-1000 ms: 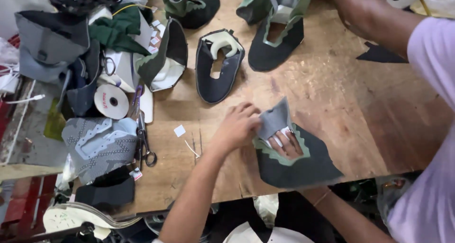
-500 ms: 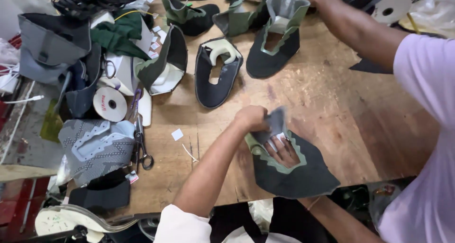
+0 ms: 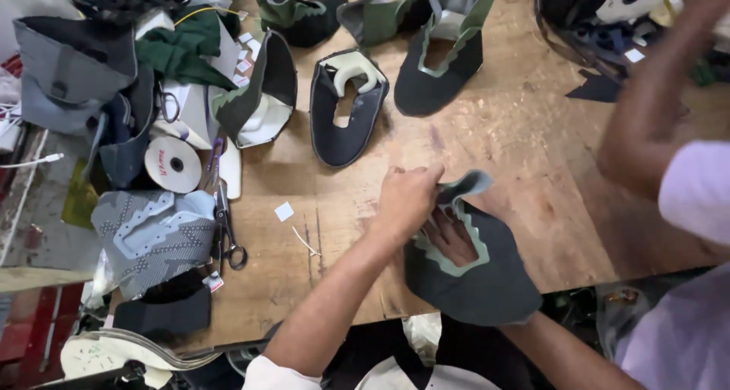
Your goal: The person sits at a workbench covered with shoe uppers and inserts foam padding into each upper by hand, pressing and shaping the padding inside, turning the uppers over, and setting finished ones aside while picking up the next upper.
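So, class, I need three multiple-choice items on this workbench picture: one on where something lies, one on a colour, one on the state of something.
1. Where do the scissors lie?
A. Left of the left hand, on the table
B. On the far right edge
C. Inside a shoe upper

2. What colour is the trim round the opening of the shoe upper being handled?
A. Red
B. Pale green
C. Yellow

3. How is the right hand placed?
A. Flat on bare wood
B. Lifted clear of everything
C. Tucked inside the upper's opening

Answers: 1 A, the scissors rest on the wood beside the grey patterned piece, left of the hand. 2 B, a pale green wavy band edges the dark fabric. 3 C, its fingers show through the opening while the left hand pinches the edge.
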